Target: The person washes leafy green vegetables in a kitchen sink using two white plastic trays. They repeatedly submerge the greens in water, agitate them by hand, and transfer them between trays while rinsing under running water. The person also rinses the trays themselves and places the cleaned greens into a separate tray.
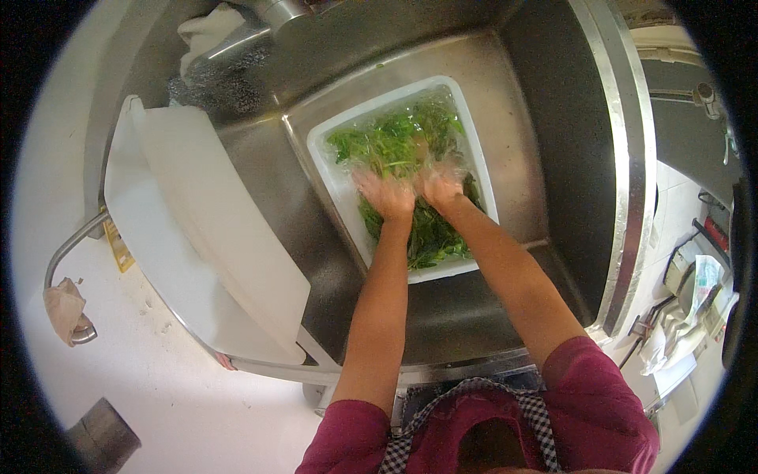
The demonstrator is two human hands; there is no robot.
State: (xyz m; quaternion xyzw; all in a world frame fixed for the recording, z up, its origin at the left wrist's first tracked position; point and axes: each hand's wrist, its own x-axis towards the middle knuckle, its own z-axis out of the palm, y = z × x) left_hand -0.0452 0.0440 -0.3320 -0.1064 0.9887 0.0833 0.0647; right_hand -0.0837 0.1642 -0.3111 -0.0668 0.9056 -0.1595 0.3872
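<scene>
A white rectangular plastic tub (334,189) of water stands in a deep stainless steel sink (491,71). Leafy greens (391,139) fill much of the tub, and more of them lie below and between my hands. My left hand (385,192) is partly under the water at the tub's left-middle, its fingers spread against the greens. Close beside it on the right, my right hand (443,182) is also in the water among the leaves. Splashing and ripples blur its fingers, so its grip cannot be made out.
White plastic boards or tub walls (219,225) lean over the sink's left part. Water with bubbles lies in the upper-left basin, near a metal faucet (284,10) and a pale cloth (210,29). A bent metal pipe (74,237) wrapped in cloth stands far left.
</scene>
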